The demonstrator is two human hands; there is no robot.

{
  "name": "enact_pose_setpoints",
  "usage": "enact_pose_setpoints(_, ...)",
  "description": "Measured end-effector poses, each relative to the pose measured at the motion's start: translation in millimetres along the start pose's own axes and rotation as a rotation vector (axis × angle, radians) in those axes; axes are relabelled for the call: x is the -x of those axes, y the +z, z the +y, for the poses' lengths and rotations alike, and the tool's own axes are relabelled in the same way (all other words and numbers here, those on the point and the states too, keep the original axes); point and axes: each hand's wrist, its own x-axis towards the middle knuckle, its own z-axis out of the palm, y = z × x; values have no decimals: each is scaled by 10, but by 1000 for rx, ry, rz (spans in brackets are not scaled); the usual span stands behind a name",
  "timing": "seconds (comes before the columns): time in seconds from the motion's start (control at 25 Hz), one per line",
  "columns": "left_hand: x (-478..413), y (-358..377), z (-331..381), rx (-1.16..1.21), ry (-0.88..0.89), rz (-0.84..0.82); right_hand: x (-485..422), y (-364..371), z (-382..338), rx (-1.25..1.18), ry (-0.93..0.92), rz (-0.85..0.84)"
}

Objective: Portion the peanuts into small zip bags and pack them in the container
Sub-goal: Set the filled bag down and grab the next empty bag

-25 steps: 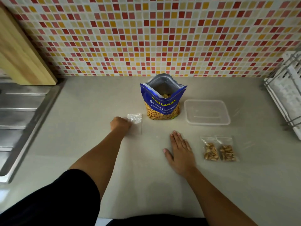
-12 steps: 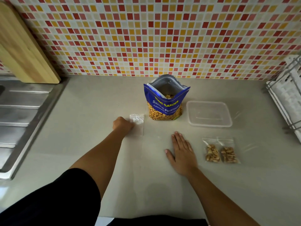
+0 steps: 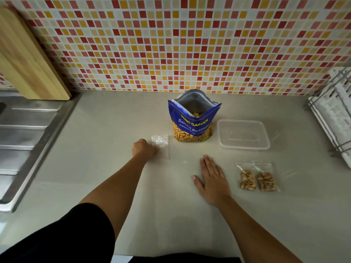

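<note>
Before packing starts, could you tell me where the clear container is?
The clear container sits empty, right of the peanut bag, behind the two filled zip bags.

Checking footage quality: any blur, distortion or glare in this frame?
Head view: wide-angle bending curves the tile wall and sink; the centre is sharp, the peanut bag label legible; soft glare on the empty zip bags; edges slightly smeared.

Grey counter (image 3: 98, 149). On it: open blue peanut bag (image 3: 192, 126) standing upright, clear lidded container (image 3: 243, 134) just right of it, empty zip bags (image 3: 161, 146) left of it, two filled bags (image 3: 257, 177) side by side front right. Right hand (image 3: 211, 178) lies flat on counter; left hand (image 3: 144, 149) on the empty bags.
</note>
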Motion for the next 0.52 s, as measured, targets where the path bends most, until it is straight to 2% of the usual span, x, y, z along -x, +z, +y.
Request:
enact_pose_setpoints(0.28, -77, -59, -27, 127, -59, -85, -1, -3, 1, 3, -5, 6)
enact_pose_setpoints(0.52, -108, -80, -52, 205, -56, -62, 4, 10, -19, 19, 3, 41)
